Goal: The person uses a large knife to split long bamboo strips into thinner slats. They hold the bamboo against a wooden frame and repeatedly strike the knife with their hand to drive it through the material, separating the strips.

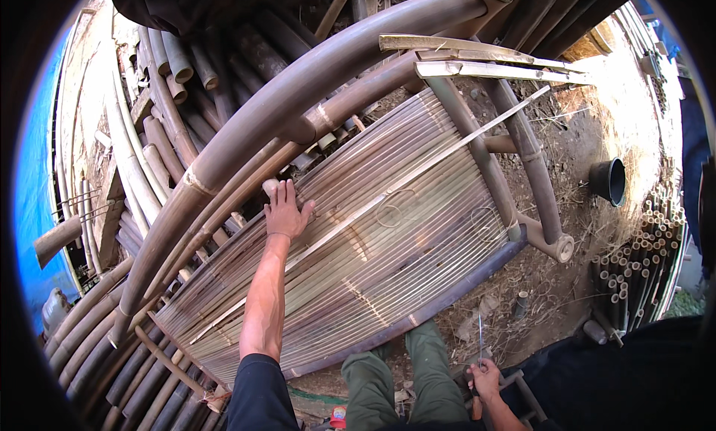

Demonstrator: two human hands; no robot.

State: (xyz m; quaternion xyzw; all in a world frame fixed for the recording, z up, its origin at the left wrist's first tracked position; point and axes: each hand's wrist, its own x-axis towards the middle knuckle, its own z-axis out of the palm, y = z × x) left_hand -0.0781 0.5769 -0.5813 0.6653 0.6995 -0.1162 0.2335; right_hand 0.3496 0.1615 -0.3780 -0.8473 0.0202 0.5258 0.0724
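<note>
Nearest the camera, the back rail [265,110] arches over the far edge of the slatted bamboo bench [425,244], which stands before the person's legs [369,390]. One pale strip [514,111] lies aslant across it. Near the far edge the left hand [286,211] rests flat, spread wide; off the near edge, the right hand's [485,379] grip is closed round a thin-bladed tool [477,409]. Steadying the bench seems the present step; the next move calls for tool control

I see one black bucket [607,181] near stacked bamboo poles [635,266], and a blue sheet [34,200] at far left.
</note>
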